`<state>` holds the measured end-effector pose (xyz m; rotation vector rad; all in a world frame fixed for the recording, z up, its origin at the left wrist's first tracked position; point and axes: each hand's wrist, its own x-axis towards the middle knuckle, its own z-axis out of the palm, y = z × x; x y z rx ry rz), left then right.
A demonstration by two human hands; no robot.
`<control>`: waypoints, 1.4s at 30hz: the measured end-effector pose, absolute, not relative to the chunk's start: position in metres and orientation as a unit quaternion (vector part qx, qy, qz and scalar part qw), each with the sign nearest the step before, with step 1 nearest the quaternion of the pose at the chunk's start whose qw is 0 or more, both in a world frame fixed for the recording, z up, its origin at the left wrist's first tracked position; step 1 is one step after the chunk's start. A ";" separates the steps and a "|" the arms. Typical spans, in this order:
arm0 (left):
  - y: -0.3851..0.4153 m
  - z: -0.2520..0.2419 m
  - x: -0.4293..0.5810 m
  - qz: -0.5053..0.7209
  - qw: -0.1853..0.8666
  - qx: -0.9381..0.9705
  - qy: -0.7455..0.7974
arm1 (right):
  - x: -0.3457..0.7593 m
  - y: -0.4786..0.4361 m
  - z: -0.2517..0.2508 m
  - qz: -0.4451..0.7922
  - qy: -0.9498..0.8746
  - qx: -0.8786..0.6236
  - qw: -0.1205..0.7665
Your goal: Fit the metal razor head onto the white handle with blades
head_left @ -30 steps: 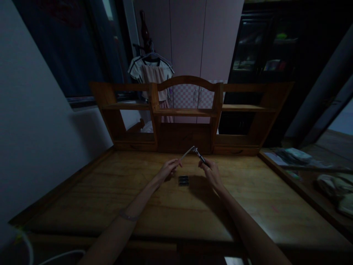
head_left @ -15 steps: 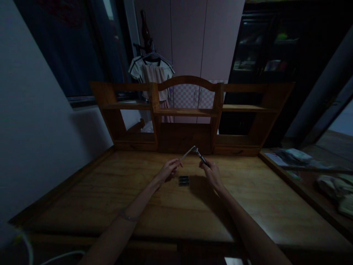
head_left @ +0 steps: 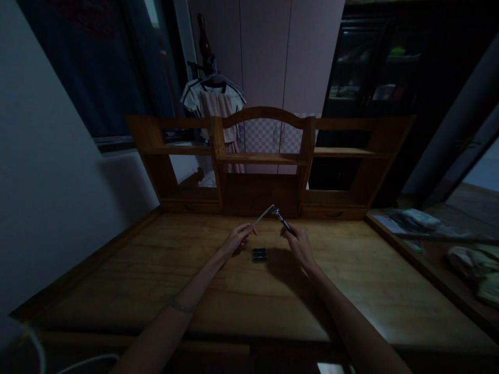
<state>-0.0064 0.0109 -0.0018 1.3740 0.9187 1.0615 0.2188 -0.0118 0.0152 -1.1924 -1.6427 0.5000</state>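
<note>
My left hand (head_left: 237, 239) is closed around a thin pale stick (head_left: 263, 215), perhaps a toothbrush, tilted up to the right; its far end is too small to make out. In my right hand (head_left: 297, 243) is a razor (head_left: 283, 221) with a black and silver handle, gripped low and tilted up to the left. The razor's head meets or nearly meets the tip of the stick above the desk; whether they touch I cannot tell. Between and below my hands, a small dark pack of razor cartridges (head_left: 259, 255) lies on the wooden desk (head_left: 218, 306).
A wooden shelf unit (head_left: 265, 159) rises along the desk's back edge. White wall (head_left: 50, 182) borders the left. To the right, beyond the desk's raised edge, lie cloth items (head_left: 468, 265) and plastic bags (head_left: 421, 218). A white cable (head_left: 89, 359) hangs at lower left.
Both hands stay almost in place. The stick's tip and the razor's head have shifted very slightly left, along with a small shift of the whole view.
</note>
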 end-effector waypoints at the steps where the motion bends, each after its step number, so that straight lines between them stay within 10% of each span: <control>1: 0.011 -0.002 -0.007 0.452 0.553 0.579 0.394 | 0.219 -0.012 0.015 0.206 -0.676 -0.495 0.506; 42: 0.008 0.003 -0.005 0.483 0.440 0.626 0.426 | 0.218 -0.008 0.008 0.203 -0.681 -0.488 0.507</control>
